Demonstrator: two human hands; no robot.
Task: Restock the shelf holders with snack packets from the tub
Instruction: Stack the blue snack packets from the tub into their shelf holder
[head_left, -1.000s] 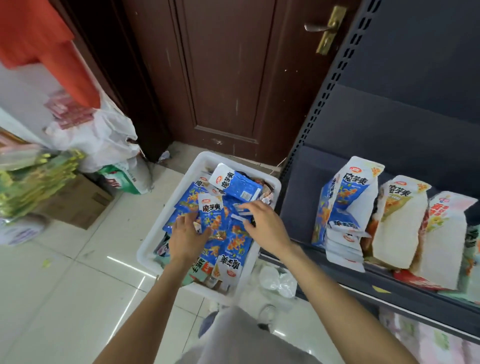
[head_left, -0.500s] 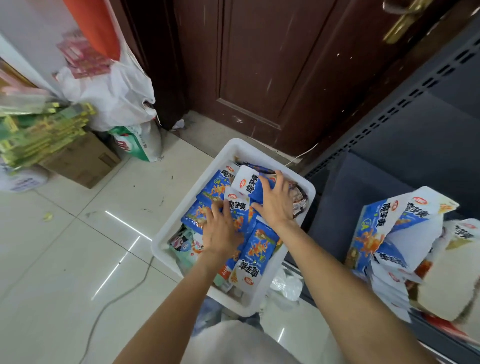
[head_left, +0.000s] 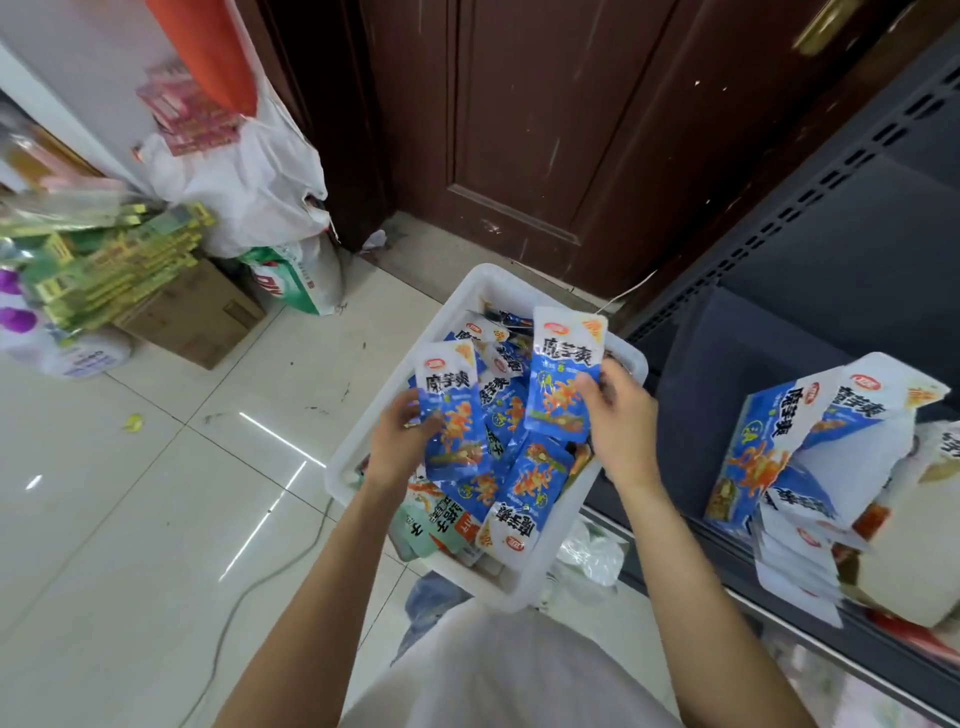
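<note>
Head view: left hand (head_left: 397, 447) gripping one blue packet (head_left: 451, 415), right hand (head_left: 621, 426) pinching another packet (head_left: 563, 371), both over white tub (head_left: 467, 291).

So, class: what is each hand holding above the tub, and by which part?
Each holds one blue snack packet. The left hand grips the left packet by its lower left edge; the right hand pinches the right packet by its right edge.

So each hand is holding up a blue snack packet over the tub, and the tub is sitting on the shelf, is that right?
Not quite. The head view shows the left hand and right hand each holding a blue snack packet, but the white tub sits on the tiled floor beside the shelf.
</note>
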